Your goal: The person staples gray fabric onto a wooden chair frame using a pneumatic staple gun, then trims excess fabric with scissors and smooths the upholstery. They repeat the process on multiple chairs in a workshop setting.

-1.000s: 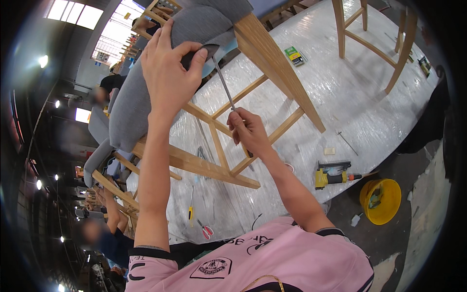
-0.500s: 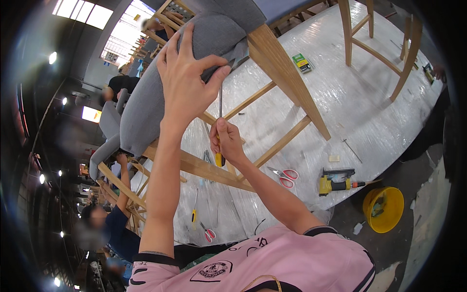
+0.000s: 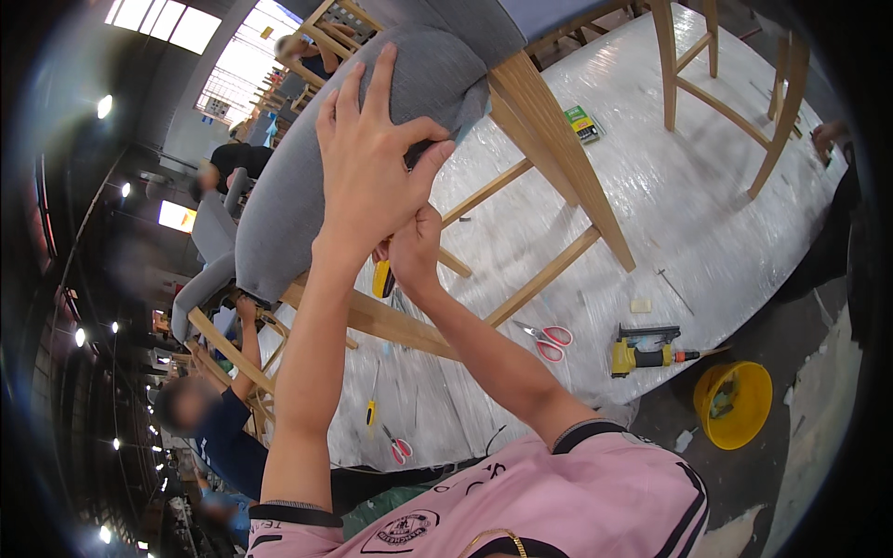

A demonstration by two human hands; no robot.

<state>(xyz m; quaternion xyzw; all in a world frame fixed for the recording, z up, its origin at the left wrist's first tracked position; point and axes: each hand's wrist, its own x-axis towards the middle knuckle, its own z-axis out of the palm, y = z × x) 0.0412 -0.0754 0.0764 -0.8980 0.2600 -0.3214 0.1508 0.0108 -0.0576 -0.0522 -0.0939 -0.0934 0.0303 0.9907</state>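
Note:
A grey upholstered chair (image 3: 288, 195) with pale wooden legs lies tipped in front of me. My left hand (image 3: 372, 163) rests on its padded part with the fingers spread. The thumb and forefinger lie near a fold at the fabric's edge. Just below, my right hand (image 3: 416, 246) is closed around a screwdriver (image 3: 383, 278) with a yellow and black handle. Its shaft is hidden behind my hands now, so I cannot tell where the tip touches.
On the plastic-wrapped table (image 3: 688, 223) lie red-handled scissors (image 3: 551, 342), a second pair (image 3: 399, 450), another screwdriver (image 3: 371, 409), a yellow staple gun (image 3: 642, 353) and a green box (image 3: 582, 125). A yellow bucket (image 3: 733, 404) stands on the floor at right. A co-worker (image 3: 228, 437) works at left.
My right hand has moved up close under my left, and the screwdriver's handle has swung left, its shaft passing out of sight. My left hand keeps its place on the fabric.

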